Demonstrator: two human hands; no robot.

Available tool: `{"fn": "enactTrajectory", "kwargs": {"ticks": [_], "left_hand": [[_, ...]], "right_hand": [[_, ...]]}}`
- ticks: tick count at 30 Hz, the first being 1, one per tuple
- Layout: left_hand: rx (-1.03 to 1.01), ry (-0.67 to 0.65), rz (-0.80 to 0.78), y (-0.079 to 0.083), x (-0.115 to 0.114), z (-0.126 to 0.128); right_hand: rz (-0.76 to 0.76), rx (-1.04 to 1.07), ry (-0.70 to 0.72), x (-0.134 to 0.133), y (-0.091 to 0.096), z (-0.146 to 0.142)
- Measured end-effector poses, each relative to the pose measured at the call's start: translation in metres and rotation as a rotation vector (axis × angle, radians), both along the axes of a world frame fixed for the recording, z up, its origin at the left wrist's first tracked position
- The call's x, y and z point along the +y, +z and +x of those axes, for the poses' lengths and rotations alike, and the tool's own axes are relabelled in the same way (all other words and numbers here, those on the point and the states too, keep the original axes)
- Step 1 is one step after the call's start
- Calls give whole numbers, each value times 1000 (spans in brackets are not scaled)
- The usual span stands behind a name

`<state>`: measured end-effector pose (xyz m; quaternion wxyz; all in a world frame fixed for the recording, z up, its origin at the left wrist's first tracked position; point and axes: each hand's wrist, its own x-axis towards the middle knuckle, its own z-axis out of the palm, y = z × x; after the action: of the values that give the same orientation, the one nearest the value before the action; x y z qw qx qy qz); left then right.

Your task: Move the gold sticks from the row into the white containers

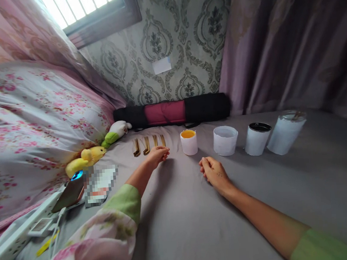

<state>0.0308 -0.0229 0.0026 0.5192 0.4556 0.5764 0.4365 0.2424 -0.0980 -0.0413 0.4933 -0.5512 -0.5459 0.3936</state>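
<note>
My left hand (158,155) is loosely closed just above the grey sheet, and nothing shows in its fingers. Right behind it, several small bundles of thin gold-coloured bent sticks (146,146) lie in a row; the hand partly covers the nearer ends of the right-hand ones. My right hand (213,172) is curled into a loose fist with nothing visible in it. Beyond and between the hands stands a short white-wrapped cup (189,145), orange inside. To its right are a wider white-wrapped tub (226,143), a white-wrapped dark-rimmed can (256,142) and a taller white-wrapped glass jar (285,136).
A long black and maroon bag (164,112) lies against the wall. At left are a yellow plush toy (86,158), a green and white plush (116,133), a phone (69,192), a blurred packet (101,185) and a white power strip (23,235) with a cable.
</note>
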Motion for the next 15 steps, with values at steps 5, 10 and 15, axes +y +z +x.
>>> {"fn": "enactTrajectory", "kwargs": {"ticks": [5, 10, 15], "left_hand": [[203, 46, 50, 10, 13, -7], [419, 105, 74, 13, 27, -8], [652, 111, 79, 11, 39, -11]], "right_hand": [[19, -42, 2, 0, 1, 0], [45, -77, 0, 0, 0, 0], [61, -98, 5, 0, -1, 1]]}}
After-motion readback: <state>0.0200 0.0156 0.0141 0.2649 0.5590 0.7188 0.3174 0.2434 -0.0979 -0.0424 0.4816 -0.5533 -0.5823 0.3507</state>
